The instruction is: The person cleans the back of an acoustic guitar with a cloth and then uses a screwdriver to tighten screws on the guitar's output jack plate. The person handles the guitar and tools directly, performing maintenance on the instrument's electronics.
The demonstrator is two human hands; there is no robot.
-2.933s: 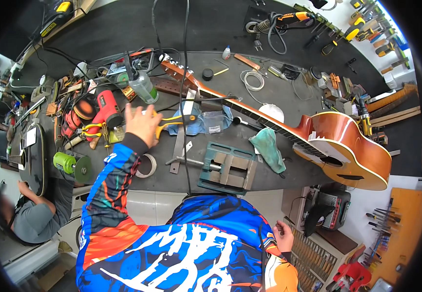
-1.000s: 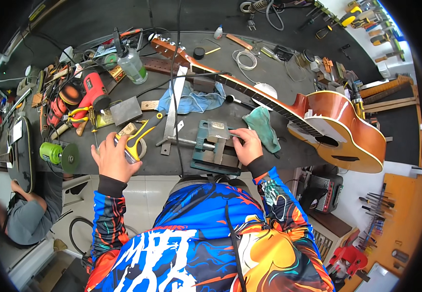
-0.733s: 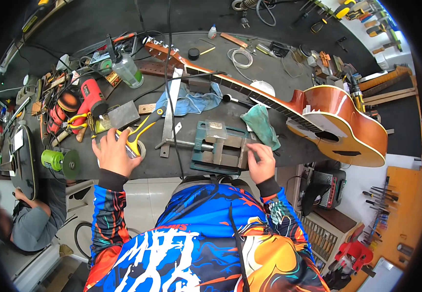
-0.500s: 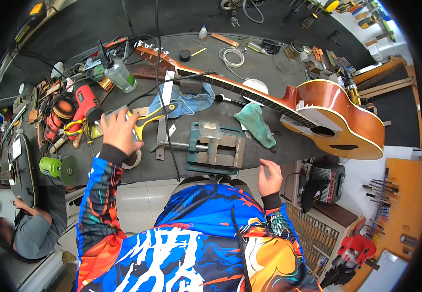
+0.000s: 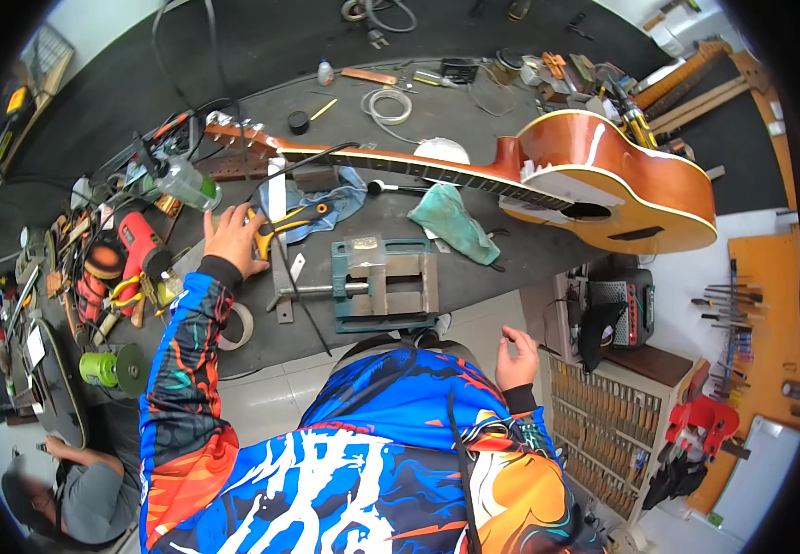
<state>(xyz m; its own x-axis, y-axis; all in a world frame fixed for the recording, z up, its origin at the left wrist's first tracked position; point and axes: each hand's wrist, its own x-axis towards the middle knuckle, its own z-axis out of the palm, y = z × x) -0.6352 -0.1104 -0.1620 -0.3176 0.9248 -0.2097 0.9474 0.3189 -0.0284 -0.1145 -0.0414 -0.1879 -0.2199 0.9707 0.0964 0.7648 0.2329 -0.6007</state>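
My left hand (image 5: 230,244) is over the bench with its thumb and fingers around one end of yellow-and-black scissors (image 5: 300,219). Their other handle loop reaches right over a metal ruler (image 5: 278,198) and a crumpled blue denim cloth (image 5: 346,189). My right hand (image 5: 515,360) hangs off the bench's front edge, empty, its fingers loosely bent and apart. Between the hands, a green bench vise (image 5: 340,314) sits at the front edge. Behind it lies a teal cloth (image 5: 455,224). An acoustic guitar (image 5: 644,198) rests at the right, its neck stretching left across the bench.
A spray bottle (image 5: 186,183), red heat gun (image 5: 141,245), tape roll (image 5: 236,328) and green grinder (image 5: 100,368) crowd the left side. A black cable (image 5: 303,305) crosses near the vise. A seated person (image 5: 95,494) is at lower left. A tool rack (image 5: 603,425) stands right.
My view has turned, so the bench, vise and guitar sit further left in it. The scissors have shifted right across the ruler with my left hand. My right hand stays empty.
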